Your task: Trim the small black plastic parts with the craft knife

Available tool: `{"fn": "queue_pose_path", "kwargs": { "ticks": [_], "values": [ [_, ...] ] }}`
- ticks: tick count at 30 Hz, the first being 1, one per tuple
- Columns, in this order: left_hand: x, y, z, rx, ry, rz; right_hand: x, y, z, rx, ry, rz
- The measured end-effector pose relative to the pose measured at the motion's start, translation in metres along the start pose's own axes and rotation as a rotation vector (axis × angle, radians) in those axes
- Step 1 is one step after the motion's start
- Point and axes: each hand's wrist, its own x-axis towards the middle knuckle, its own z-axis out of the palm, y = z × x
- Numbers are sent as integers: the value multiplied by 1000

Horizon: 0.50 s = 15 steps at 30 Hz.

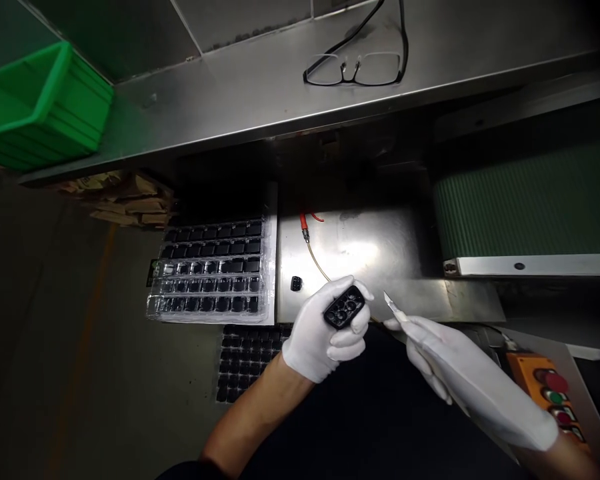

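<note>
My left hand (325, 340), in a white glove, holds a black oval plastic part (345, 307) with round recesses facing up. To its right, my right hand (437, 347), gloved too, grips a craft knife (394, 308) with its blade pointing up and left, apart from the part. A small black piece (296, 283) lies on the metal table (380, 247) left of my left hand. Clear plastic trays (210, 277) with rows of black parts stand at the left, and another tray of black parts (250, 357) sits lower down.
Glasses (353, 70) rest on the metal shelf (220, 107), with a green bin (55, 107) at its left. A red-ended hose (304, 227) crosses the table. At the right are a green conveyor belt (530, 193) and an orange button box (547, 387).
</note>
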Motion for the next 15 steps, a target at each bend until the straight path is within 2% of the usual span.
{"fn": "queue_pose_path", "kwargs": {
  "ticks": [7, 15],
  "values": [
    [5, -3, 4, 26, 19, -35, -9, -3, 4, 39, 44, -26],
    [0, -6, 11, 131, 38, 11, -8, 3, 4, 43, 43, -27]
  ]
}}
